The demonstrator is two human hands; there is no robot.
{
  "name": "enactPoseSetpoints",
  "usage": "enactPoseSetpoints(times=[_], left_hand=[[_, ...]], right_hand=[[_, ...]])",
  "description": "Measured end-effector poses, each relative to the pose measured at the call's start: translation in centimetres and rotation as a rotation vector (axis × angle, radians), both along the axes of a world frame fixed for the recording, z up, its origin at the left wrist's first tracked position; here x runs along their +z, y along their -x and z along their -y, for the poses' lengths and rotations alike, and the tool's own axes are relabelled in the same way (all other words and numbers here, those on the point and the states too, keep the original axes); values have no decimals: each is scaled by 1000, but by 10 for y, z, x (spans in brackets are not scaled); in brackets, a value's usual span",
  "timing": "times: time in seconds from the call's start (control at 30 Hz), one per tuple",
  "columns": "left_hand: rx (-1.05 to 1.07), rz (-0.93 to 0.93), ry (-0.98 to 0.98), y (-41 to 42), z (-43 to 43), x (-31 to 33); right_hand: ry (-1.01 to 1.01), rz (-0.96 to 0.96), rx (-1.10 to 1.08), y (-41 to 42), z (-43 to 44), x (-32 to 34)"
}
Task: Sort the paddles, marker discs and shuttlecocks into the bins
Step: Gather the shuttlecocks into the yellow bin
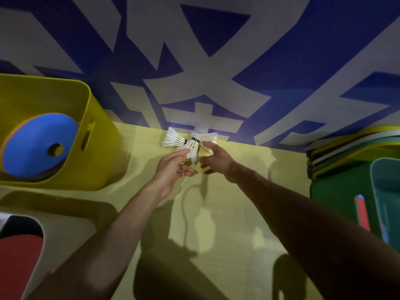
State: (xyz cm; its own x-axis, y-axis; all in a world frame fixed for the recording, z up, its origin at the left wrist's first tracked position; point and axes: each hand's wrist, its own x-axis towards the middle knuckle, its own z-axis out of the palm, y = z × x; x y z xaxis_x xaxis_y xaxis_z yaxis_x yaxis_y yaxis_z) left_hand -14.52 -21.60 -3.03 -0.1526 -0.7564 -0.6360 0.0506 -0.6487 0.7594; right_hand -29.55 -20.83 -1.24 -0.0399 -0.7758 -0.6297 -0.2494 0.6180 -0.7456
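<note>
Three white feather shuttlecocks lie bunched on the yellow mat by the wall: one on the left point(173, 138), one in the middle point(193, 147), one on the right point(208, 137). My left hand point(173, 168) reaches in with fingers stretched, fingertips touching the middle shuttlecock's feathers. My right hand point(214, 158) is spread out, its forefinger touching the right shuttlecock. Neither hand grips anything. A yellow bin point(98, 135) at left holds flat marker discs, a blue one point(36, 146) on top. A grey bin point(54, 232) at lower left holds a red paddle point(19, 265).
A teal bin point(387, 204) stands at the right edge on a green surface, a red-and-blue object point(362, 213) beside it. Stacked flat mats point(346, 152) lie behind it. A blue-and-white painted wall point(194, 61) rises just behind the shuttlecocks.
</note>
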Motion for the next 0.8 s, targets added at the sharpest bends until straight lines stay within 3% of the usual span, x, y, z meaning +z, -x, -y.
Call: enactPoseSetpoints(times=[0.1, 0.23, 0.53, 0.8], left_hand=[[32, 40, 30, -1, 1, 3], [37, 136, 98, -7, -3, 10], [60, 261, 311, 2, -38, 58], [-66, 234, 504, 31, -107, 125]], right_hand=[[-24, 40, -88, 0, 0, 1], [-6, -66, -102, 7, -12, 7], [277, -482, 8, 34, -65, 60], [443, -590, -112, 56, -137, 117]])
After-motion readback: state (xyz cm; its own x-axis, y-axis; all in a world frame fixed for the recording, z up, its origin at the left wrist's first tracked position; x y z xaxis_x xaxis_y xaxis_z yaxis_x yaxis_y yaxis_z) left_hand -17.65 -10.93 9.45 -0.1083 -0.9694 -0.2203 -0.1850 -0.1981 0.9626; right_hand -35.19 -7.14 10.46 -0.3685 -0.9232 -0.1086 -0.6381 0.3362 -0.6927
